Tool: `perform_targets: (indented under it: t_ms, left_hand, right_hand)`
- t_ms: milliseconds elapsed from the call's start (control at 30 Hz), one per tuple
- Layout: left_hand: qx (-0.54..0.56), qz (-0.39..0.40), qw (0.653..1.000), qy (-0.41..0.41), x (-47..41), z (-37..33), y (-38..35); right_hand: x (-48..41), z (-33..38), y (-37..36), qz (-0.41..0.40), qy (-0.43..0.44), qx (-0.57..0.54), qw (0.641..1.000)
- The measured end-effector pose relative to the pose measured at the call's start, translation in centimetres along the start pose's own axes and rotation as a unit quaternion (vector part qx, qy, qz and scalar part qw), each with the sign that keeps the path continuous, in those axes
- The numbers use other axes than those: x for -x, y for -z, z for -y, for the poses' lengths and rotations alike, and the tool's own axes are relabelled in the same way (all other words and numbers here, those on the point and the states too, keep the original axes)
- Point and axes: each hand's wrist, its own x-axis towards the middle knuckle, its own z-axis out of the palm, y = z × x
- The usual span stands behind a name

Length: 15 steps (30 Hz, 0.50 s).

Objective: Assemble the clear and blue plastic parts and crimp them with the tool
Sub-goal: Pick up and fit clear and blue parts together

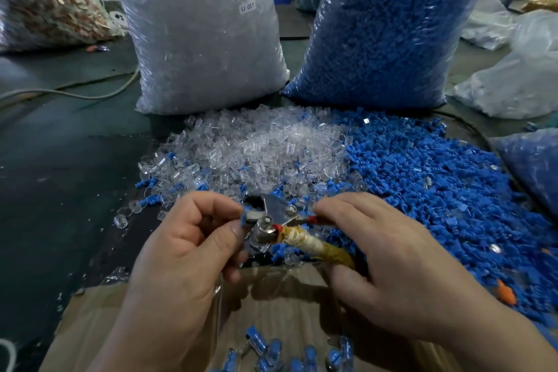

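Tool (279, 211) and both hands meet low in the middle of the view, above the far edge of a cardboard box (271, 290). The right hand (392, 266) is curled round the handles of the tool, one of them wrapped in yellowish tape, with the metal head pointing left. The left hand (181, 251) pinches a small clear and blue piece (249, 217) between thumb and curled fingers and holds it at the head of the tool; whether the jaws already press on it cannot be told.

Just beyond the hands lies a loose heap of clear parts (262, 145). Touching its right side is a wider heap of blue parts (437, 190) that runs to the right edge of the view. Behind the heaps stand two full bags, a bag of clear parts (199, 33) on the left and a bag of blue parts (383, 27) on the right, closing off the far side. Joined pieces (302, 356) lie in the box at the bottom edge.

Open room lies to the left: a dark surface (60, 160) with a few stray bits near the heap and a cable (75, 95) crossing it farther back.
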Motion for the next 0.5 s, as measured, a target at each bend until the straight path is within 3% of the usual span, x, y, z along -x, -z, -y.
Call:
perform_targets:
  t_ms: [400,500]
  left_hand:
    - [0.000,-0.025,1.000,-0.006,-0.10,-0.47,-0.58]
    - [-0.062,-0.055,0.997,-0.010,-0.12,0.06,-0.41]
  right_hand:
    - [-0.70,0.48,0.20,0.026,-0.003,-0.002,1.000]
    - [-0.18,0.15,-0.27,-0.012,-0.032,0.015,0.999]
